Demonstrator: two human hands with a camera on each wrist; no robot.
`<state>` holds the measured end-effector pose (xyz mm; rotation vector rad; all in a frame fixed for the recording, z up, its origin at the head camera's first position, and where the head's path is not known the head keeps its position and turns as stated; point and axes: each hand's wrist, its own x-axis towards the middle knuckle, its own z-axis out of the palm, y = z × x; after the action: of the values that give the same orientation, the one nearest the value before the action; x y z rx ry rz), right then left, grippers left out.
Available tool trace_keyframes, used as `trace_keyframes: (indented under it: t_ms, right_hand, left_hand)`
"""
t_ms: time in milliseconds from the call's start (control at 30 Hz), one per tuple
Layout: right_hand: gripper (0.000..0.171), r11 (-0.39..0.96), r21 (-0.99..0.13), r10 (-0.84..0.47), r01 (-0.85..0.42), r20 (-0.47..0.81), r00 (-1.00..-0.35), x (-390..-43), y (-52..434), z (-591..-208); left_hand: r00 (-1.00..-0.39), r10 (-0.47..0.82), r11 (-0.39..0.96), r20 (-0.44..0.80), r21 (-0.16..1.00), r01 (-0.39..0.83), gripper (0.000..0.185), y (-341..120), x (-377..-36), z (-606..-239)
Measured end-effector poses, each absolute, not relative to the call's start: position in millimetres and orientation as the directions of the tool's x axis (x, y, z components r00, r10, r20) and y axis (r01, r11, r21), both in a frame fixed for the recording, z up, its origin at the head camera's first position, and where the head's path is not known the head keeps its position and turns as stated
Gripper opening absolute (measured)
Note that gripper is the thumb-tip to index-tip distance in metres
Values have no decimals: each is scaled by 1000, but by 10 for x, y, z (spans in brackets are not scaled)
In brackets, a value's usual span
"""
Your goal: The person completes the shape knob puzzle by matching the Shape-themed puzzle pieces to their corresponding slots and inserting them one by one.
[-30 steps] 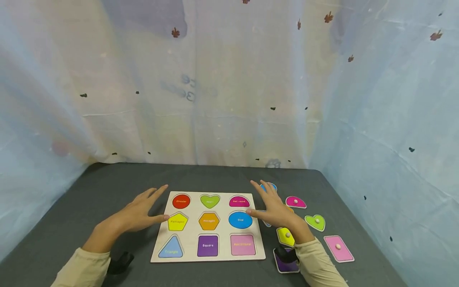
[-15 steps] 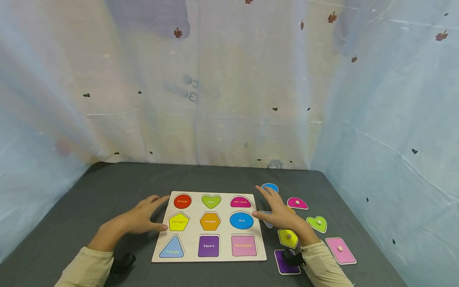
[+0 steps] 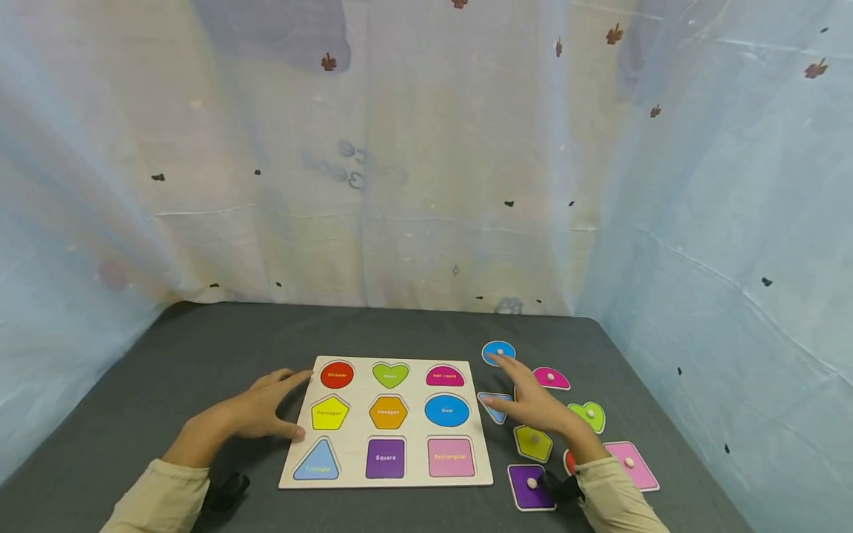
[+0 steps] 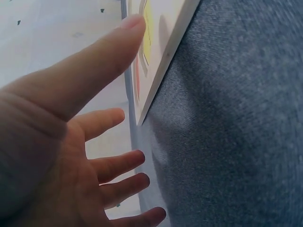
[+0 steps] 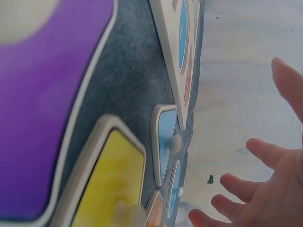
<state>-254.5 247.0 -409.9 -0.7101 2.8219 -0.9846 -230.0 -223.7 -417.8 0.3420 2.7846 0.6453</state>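
A pale wooden shape board [image 3: 416, 459] with printed coloured shapes lies on the table. My left hand [image 3: 256, 411] is spread at its left edge, thumb and forefinger near the rim; contact cannot be made out. My right hand [image 3: 536, 403] is spread over knobbed puzzle pieces right of the board, holding nothing. Around it lie a blue oval piece [image 3: 496, 348], a light blue triangle piece [image 3: 495, 417] partly under the thumb, and a yellow pentagon piece [image 3: 529, 448]. An orange piece [image 5: 154, 211] is mostly covered by the hand in the head view.
Farther right are a magenta half-round piece [image 3: 553, 378], a green heart piece [image 3: 588, 414] and a pink rectangle piece [image 3: 631, 468]. A purple square piece [image 3: 525, 494] and a partly hidden red piece [image 3: 569, 463] sit nearer the right sleeve. Printed curtains stand behind the grey table [image 3: 393, 329].
My right hand has shifted right, off the board's edge and over the loose pieces, uncovering the blue oval and the triangle. The left hand has drawn slightly left and nearer.
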Motion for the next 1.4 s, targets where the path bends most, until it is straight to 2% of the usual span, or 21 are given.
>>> trace_keyframes:
  t_ms: [433, 733, 1400]
  right_hand:
    - [75, 687, -623, -405, -376, 102, -909, -2400, 2724, -4076]
    - [73, 695, -602, -418, -393, 107, -902, -2328, 2903, -4083]
    - [61, 688, -654, -400, -314, 19, -916, -2025, 3394, -4052]
  left_hand:
    - [-934, 287, 878, -213, 447, 168, 111, -2257, -2320, -4163]
    - [-932, 299, 885, -204, 424, 191, 102, -2279, -2343, -4170]
    - [-934, 266, 888, -239, 437, 141, 98, -2210, -2325, -4181]
